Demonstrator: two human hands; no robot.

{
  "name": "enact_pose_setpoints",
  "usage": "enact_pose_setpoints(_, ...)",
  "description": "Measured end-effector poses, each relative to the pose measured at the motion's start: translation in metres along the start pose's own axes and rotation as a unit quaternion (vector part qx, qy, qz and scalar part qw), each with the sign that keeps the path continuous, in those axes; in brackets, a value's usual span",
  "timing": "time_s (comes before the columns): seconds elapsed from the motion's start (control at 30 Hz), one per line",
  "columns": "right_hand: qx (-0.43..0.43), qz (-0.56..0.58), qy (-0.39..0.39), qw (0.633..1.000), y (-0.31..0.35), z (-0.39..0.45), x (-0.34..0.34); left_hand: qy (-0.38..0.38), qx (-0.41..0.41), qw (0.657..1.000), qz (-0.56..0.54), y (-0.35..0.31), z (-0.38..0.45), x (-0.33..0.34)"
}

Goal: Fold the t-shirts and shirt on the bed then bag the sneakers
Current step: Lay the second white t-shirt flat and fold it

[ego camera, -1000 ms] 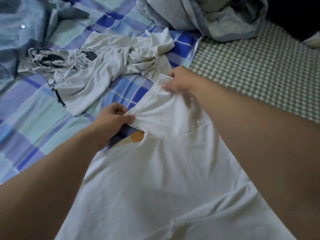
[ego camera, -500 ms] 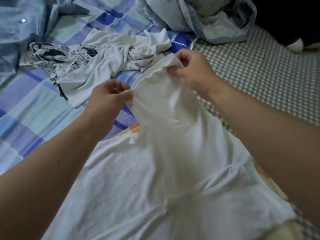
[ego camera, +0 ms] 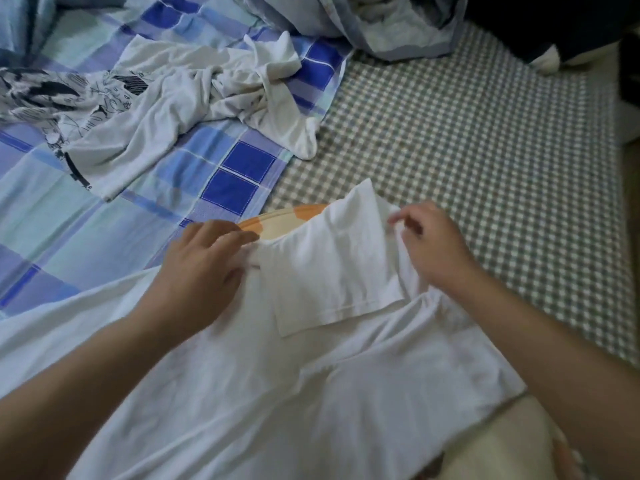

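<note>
— What lies nearest?
— A white t-shirt (ego camera: 277,386) spread on the bed, its sleeve (ego camera: 332,268) folded over. The left hand (ego camera: 201,268) presses it, fingers together; the right hand (ego camera: 433,244) pinches the sleeve's edge.
— Beyond?
— A crumpled printed t-shirt (ego camera: 156,98) on the blue checked sheet (ego camera: 69,230).

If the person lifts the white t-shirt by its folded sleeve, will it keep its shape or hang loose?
The white t-shirt likely hangs loose: thin, creased cloth. The folded sleeve would probably unfold once lifted. It seems light; the left hand and right hand shape it with fingertips.
</note>
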State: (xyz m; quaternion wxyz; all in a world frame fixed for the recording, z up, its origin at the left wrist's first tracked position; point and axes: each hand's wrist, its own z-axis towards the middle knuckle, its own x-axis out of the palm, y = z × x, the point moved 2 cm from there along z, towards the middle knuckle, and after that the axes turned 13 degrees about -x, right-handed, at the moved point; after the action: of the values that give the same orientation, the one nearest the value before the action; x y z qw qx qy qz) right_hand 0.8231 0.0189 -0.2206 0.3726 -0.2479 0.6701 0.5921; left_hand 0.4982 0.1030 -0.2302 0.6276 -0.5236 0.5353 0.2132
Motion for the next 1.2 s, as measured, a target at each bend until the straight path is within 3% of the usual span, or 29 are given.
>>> enact_pose_setpoints(0.1,0.075,0.049,0.028,0.996,0.004,0.054,0.012,0.019,-0.012,1.000,0.013,-0.001,0.019,0.002)
enact_pose_setpoints(0.23,0.056,0.065,0.095,0.992,0.006,0.096,0.020,0.026,-0.172,0.984,-0.024,-0.003,0.028,0.000)
enact_pose_setpoints(0.3,0.040,0.051,0.072,0.995,0.005,0.107,0.021,0.021,-0.256,0.966,-0.037,-0.001,0.030,-0.001)
enact_pose_setpoints(0.4,0.066,0.079,0.011,0.995,-0.003,0.112,0.034,0.001,-0.309,0.950,-0.036,-0.011,0.032,0.001)
enact_pose_setpoints(0.47,0.071,0.037,-0.032,0.996,-0.001,0.106,0.041,-0.058,-0.277,0.959,0.009,-0.024,0.029,0.006)
enact_pose_setpoints(0.53,-0.002,-0.093,-0.109,0.990,0.015,0.086,0.036,-0.100,-0.152,0.983,0.031,-0.044,0.022,0.012)
enact_pose_setpoints(0.6,-0.116,-0.196,-0.139,0.964,0.035,0.055,0.034,-0.066,-0.001,0.995,0.080,-0.063,0.014,0.026)
enact_pose_setpoints(0.63,-0.162,-0.231,-0.096,0.955,0.040,0.037,0.039,-0.028,0.037,0.993,0.108,-0.066,0.011,0.037)
enact_pose_setpoints(0.73,-0.133,-0.275,0.126,0.944,0.017,0.008,0.062,0.073,-0.012,0.984,0.162,-0.060,0.007,0.066)
enact_pose_setpoints(0.8,-0.078,-0.272,0.181,0.942,-0.008,0.013,0.064,0.078,-0.035,0.979,0.184,-0.054,0.008,0.080)
enact_pose_setpoints(1.0,-0.088,-0.277,0.110,0.951,-0.033,-0.001,0.021,0.097,-0.045,0.974,0.199,-0.055,0.010,0.083)
enact_pose_setpoints(1.1,0.075,-0.278,0.176,0.941,-0.084,-0.017,0.007,0.097,-0.055,0.973,0.200,-0.057,0.009,0.083)
enact_pose_setpoints(1.2,0.191,-0.300,0.112,0.928,-0.088,-0.001,-0.010,0.106,-0.063,0.974,0.190,-0.060,0.014,0.085)
